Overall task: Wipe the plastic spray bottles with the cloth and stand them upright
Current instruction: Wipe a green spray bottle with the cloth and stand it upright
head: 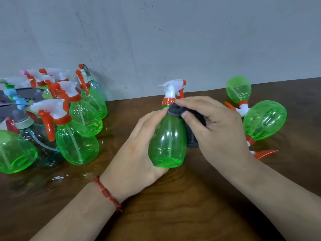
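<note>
Head view: the green spray bottle (167,141) stands upright near the middle of the bench (173,209), its long axis running straight up. Its white spray head is on top, and the orange nozzle tip points to the right. Whether its base rests on the wood or hangs just above it I cannot tell. The left hand (139,153) is curled round the bottle's left flank and bottom, with a red string bracelet (107,193) on the wrist. The right hand (217,126) pinches a dark grey cloth (177,110) against the bottle's shoulder, just under the orange collar. At the left stands a crowded group of bottles (76,136), mostly upright and well apart from the held one. At the right two green bottles lie on their sides, one (264,119) near the right wrist and one (238,89) farther back. The bench's far edge meets the grey wall (156,40) close behind. Bare wood lies between the forearms and on both sides of the held bottle.
</note>
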{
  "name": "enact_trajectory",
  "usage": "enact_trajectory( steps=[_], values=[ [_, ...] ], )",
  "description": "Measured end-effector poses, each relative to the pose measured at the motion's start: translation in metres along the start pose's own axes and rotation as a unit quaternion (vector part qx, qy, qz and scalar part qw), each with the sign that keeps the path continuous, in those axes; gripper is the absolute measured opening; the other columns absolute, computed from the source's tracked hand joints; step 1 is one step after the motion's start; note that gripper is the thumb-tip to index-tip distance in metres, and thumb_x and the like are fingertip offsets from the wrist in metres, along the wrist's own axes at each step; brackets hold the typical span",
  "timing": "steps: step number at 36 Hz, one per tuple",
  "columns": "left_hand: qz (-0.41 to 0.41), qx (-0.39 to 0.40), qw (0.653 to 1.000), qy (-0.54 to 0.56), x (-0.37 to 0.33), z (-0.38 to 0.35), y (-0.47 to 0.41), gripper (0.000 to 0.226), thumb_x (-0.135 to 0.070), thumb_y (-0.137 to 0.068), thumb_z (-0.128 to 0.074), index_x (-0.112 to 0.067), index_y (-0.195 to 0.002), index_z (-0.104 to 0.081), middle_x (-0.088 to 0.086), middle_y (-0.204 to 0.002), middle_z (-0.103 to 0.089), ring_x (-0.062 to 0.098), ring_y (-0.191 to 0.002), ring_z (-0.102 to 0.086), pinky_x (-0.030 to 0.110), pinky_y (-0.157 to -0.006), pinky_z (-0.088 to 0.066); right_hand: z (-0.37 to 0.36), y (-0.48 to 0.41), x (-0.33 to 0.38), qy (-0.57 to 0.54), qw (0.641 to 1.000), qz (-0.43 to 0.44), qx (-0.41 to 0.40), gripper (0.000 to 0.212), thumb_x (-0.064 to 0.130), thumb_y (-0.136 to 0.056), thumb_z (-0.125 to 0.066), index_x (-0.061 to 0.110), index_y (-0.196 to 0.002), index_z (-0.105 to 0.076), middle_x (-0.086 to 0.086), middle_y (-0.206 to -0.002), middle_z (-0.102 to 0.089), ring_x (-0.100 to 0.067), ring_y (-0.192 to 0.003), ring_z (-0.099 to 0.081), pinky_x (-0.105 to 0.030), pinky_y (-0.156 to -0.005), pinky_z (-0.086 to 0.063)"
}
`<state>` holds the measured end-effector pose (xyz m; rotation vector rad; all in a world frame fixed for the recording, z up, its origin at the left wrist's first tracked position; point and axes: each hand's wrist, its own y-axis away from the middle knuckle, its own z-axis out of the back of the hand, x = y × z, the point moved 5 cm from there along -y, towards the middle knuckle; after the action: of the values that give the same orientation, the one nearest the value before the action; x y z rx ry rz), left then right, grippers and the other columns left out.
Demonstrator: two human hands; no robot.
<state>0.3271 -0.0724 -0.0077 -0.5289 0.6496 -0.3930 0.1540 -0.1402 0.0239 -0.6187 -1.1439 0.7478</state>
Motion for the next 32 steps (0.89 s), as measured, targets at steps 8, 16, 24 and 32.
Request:
enact_trajectory(
  steps=[8,16,24,32],
  values=[
    [0.024,-0.032,0.999,0.001,0.007,0.003,0.003,0.115,-0.026,-0.072,-0.1,-0.014,-0.165,-0.034,-0.001,-0.157,-0.046,0.013,-0.149,-0.046,0.022,-0.122,-0.036,-0.009,0.005,0.004,0.027,0.997,0.051,0.055,0.034,-0.005,-0.099,-0.066,0.018,-0.119,-0.081,0.007,-0.127,-0.071,-0.008,-0.118,-0.067,-0.031,-0.098,-0.057],
    [0.168,-0.14,0.973,0.07,0.036,0.025,0.007,0.118,-0.045,-0.062,-0.1,-0.047,-0.16,-0.034,-0.006,-0.15,-0.058,0.014,-0.132,-0.063,0.042,-0.111,-0.053,-0.023,0.018,0.02,0.083,0.972,0.146,0.162,0.031,0.015,-0.106,-0.055,0.02,-0.122,-0.08,0.004,-0.13,-0.07,-0.009,-0.116,-0.067,-0.022,-0.096,-0.055],
    [0.143,-0.091,0.984,0.057,0.028,0.015,0.006,0.121,-0.034,-0.066,-0.103,-0.041,-0.164,-0.032,-0.009,-0.153,-0.052,0.011,-0.141,-0.055,0.032,-0.117,-0.047,-0.018,0.015,0.014,0.072,0.983,0.122,0.12,0.027,0.008,-0.104,-0.064,0.019,-0.123,-0.08,0.005,-0.129,-0.069,-0.007,-0.115,-0.067,-0.024,-0.096,-0.055],
    [0.076,-0.011,0.987,0.142,-0.002,-0.008,0.005,0.117,-0.024,-0.067,-0.104,-0.03,-0.162,-0.036,-0.01,-0.155,-0.05,0.022,-0.143,-0.055,0.036,-0.117,-0.047,-0.004,0.003,-0.015,-0.033,0.998,-0.047,0.013,0.036,-0.004,-0.099,-0.066,0.023,-0.118,-0.08,0.014,-0.124,-0.075,-0.005,-0.122,-0.068,-0.03,-0.108,-0.053]
  ],
)
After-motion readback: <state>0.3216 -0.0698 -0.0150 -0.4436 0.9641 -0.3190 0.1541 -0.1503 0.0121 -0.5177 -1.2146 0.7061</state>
